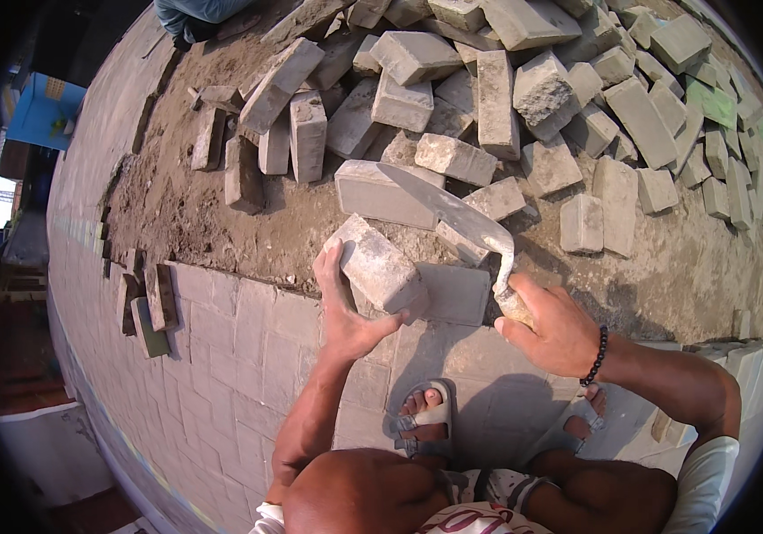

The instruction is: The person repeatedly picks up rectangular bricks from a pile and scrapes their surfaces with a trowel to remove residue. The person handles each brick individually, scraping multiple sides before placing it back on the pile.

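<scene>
My left hand (350,325) grips a grey paving brick (377,264), thumb on its near end and fingers along its left side. The brick is held tilted above the edge of the laid paving. My right hand (552,327), with a dark beaded bracelet at the wrist, is closed round the handle of a trowel (453,212). The trowel's blade points up and to the left, past the held brick. Just beyond the hands lies a long pale block (386,191) on the soil. A flat grey paver (454,294) sits between my hands, partly covered by the held brick.
A big heap of loose paving bricks (417,55) fills the far side. Bare soil (186,218) lies between it and the laid paving (221,356). Several bricks (152,311) stand at the left on the paving. Another person's clothed leg (199,11) shows at the far left.
</scene>
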{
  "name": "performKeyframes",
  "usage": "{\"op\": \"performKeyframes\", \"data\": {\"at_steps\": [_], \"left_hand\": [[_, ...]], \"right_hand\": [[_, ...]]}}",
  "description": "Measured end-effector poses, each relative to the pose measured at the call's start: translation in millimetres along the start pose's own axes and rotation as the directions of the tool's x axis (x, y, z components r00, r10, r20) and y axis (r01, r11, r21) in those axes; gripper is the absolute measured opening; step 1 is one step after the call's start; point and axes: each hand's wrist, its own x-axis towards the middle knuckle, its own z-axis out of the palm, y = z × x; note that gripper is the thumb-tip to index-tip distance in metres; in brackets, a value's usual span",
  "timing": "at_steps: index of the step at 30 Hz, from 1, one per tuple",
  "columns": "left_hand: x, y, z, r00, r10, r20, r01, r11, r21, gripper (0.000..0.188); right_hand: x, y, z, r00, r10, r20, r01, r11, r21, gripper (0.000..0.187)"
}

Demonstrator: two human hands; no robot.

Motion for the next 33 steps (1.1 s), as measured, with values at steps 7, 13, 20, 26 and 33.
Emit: {"op": "performKeyframes", "data": {"at_steps": [7,13,20,26,33], "left_hand": [[-52.1,-10.8,-0.2,0.992,0.009,-0.126,0.018,0.977,0.212,0.121],[-93.5,-18.0,-6.6,0.984,0.141,-0.113,-0.089,0.923,0.374,0.118],[-104.3,-17.7,1.9,0.971,0.169,-0.168,-0.099,0.927,0.363,0.121],[-105.0,-13.7,-15.7,0.957,0.250,-0.146,-0.157,0.872,0.465,0.121],[-93.0,-1.0,-29.0,0.953,0.291,-0.085,-0.175,0.759,0.627,0.114]], "right_hand": [[-0.2,7.5,17.5,0.995,-0.098,0.027,0.094,0.988,0.119,0.036],[0.0,-15.8,42.5,0.940,-0.134,0.313,0.063,0.972,0.226,0.039],[51.9,79.6,86.5,0.886,0.248,0.393,-0.223,0.969,-0.110,0.038],[32.0,0.8,53.7,0.956,0.023,0.294,-0.033,0.999,0.029,0.035],[27.0,26.3,92.1,0.911,-0.086,0.404,0.117,0.992,-0.053,0.031]]}}
